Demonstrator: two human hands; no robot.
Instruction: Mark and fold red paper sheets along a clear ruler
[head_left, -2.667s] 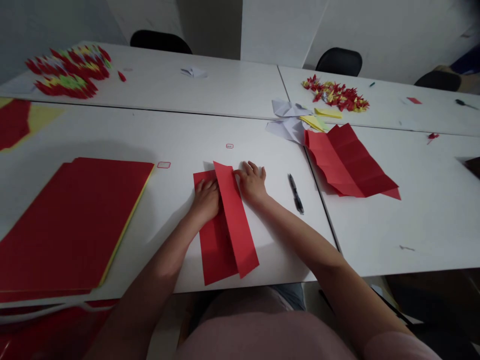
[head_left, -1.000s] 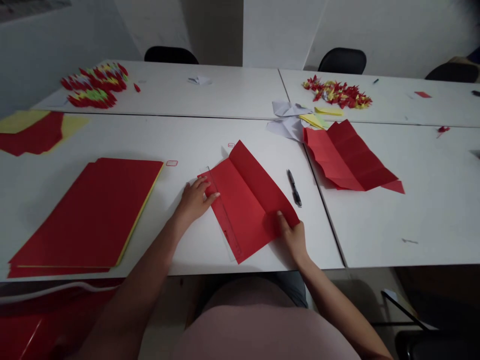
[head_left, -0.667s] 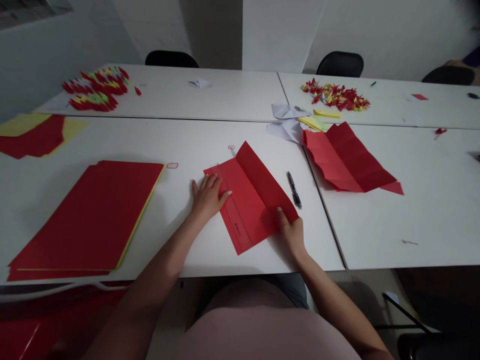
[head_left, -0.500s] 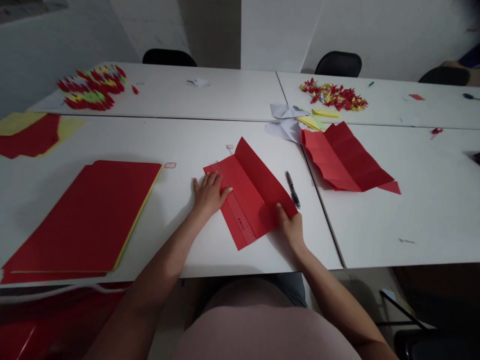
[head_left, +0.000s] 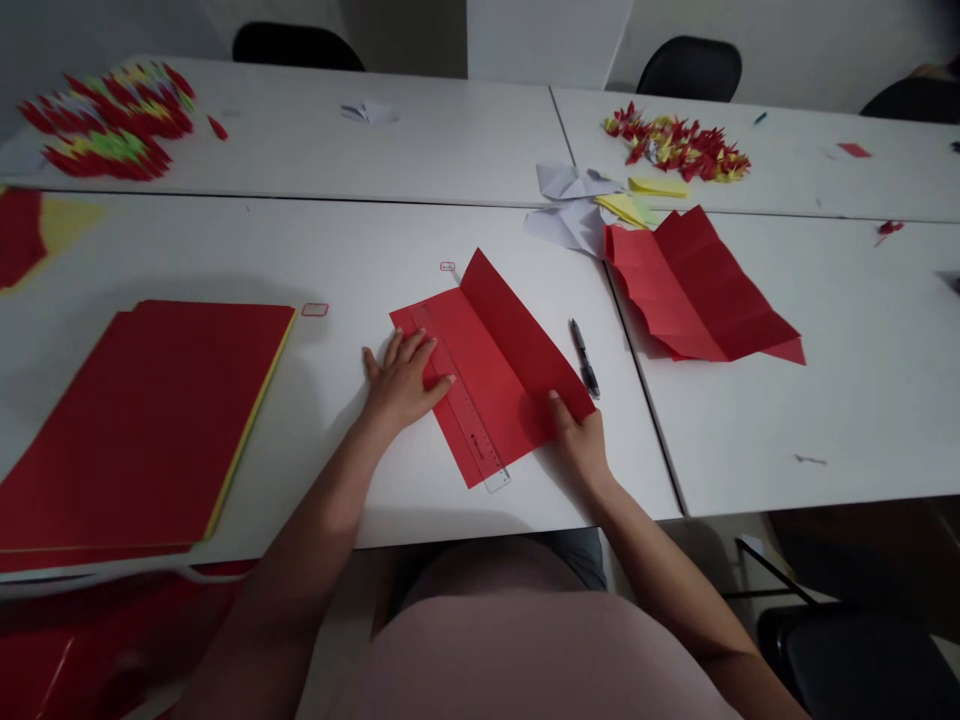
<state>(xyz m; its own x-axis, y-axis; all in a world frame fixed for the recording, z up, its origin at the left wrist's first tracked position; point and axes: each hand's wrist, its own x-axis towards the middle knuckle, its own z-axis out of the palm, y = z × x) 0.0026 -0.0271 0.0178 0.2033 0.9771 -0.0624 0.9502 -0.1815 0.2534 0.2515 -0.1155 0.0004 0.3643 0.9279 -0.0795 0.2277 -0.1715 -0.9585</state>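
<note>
A creased sheet of red paper (head_left: 491, 365) lies in front of me, its right part folded up along a crease. Along its left side a clear ruler (head_left: 471, 420) lies flat, its near end jutting past the paper's lower edge. My left hand (head_left: 401, 380) rests with fingers spread on the ruler and the paper's left edge. At the lower right corner my right hand (head_left: 581, 440) pinches the paper, thumb on top and fingers hidden beneath. Just beyond that hand lies a black pen (head_left: 584, 358).
Stacked red sheets (head_left: 150, 420) lie on the left. Another creased red sheet (head_left: 705, 290) is at the right, near white folded papers (head_left: 574, 222) and yellow strips (head_left: 626, 208). Folded paper pieces (head_left: 112, 120) and a red-and-yellow pile (head_left: 679, 140) lie on the far tables.
The ruler has slid toward me, so its near end now pokes out past the paper. My left hand's fingers have shifted slightly along it. The camera view has tilted down.
</note>
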